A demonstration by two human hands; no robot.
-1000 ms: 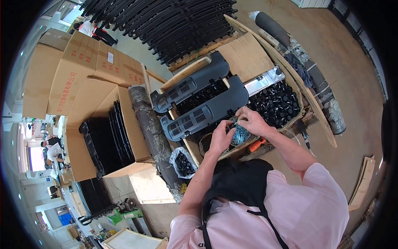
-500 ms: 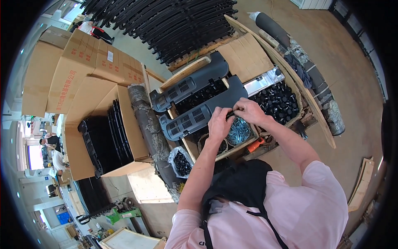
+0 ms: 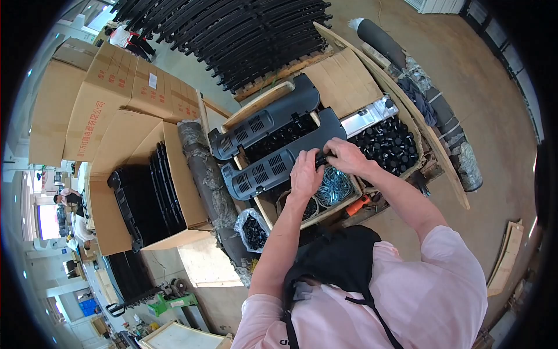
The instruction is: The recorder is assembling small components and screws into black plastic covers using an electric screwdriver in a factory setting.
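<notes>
A long dark grey plastic panel with vented grilles (image 3: 279, 166) lies across the top of a shallow wooden crate (image 3: 273, 212). The left hand (image 3: 306, 173) rests palm-down on the panel's near edge, fingers curled narrow against it. The right hand (image 3: 343, 156) pinches the same edge just beside the left; what it pinches is too small to tell. A heap of bright metal screws (image 3: 334, 186) lies just below the panel, black round plastic knobs (image 3: 389, 145) to its right, and a second matching grey panel (image 3: 264, 119) just beyond it.

A wooden bench (image 3: 273, 96) carries two dark grey vented panels (image 3: 264, 174).
</notes>
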